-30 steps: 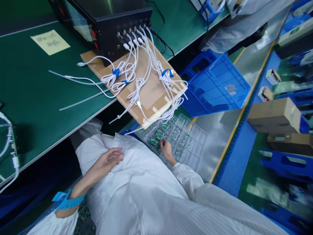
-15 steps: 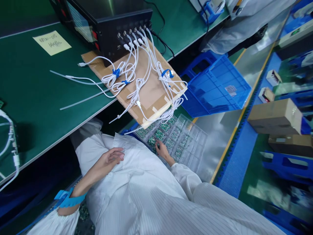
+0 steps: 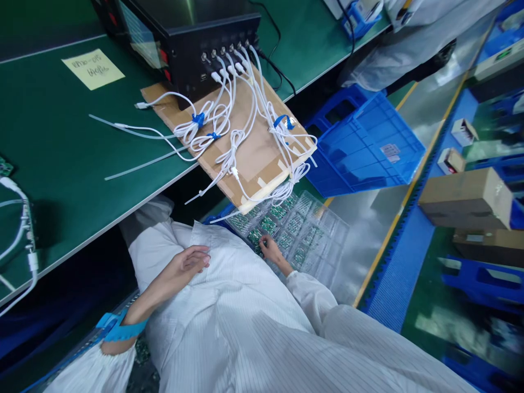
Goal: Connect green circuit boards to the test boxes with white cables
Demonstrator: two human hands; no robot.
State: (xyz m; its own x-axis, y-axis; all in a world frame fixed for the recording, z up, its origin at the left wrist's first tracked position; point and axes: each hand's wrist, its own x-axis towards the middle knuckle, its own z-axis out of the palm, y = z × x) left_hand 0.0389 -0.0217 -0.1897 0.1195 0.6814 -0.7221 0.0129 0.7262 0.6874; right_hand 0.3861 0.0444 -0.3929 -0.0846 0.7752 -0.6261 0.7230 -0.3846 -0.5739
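My right hand (image 3: 270,249) reaches down into a clear plastic tray (image 3: 327,240) beside my seat, fingers curled onto one of the small green circuit boards (image 3: 268,225) in its pockets. My left hand (image 3: 188,265) rests on my white striped coat over my lap, fingers loosely bent and holding nothing. A blue strap (image 3: 118,327) circles that wrist. Whether the right fingers grip a board is hard to see.
A green bench (image 3: 61,174) carries a black box (image 3: 192,33) with several white cables (image 3: 229,125) lying over a cardboard sheet (image 3: 262,158) that overhangs the edge. A yellow note (image 3: 93,69) lies at the back. Blue crates (image 3: 364,142) and cardboard boxes (image 3: 462,196) stand on the floor to the right.
My right hand has slid a little leftward across the tray, from its middle pockets toward the near corner. The left hand has stayed put on my lap.
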